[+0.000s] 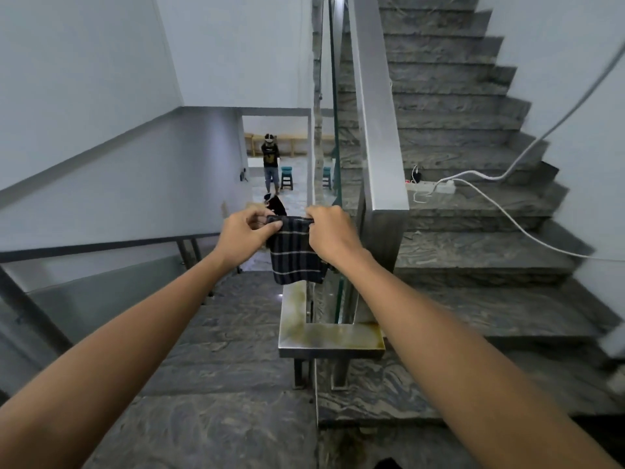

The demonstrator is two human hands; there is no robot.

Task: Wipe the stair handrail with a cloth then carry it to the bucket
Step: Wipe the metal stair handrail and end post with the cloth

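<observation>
Both hands, left (245, 233) and right (333, 233), pinch the top edge of a dark plaid cloth (296, 253) stretched between them; it hangs just beyond a stained, square-section steel handrail (329, 340) below the right wrist.

No legible text, label, brand, number or sign anywhere in view.

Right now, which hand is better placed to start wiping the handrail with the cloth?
Probably the right hand: it grips the cloth directly beside the handrail end, while the left hand is farther from it.
</observation>
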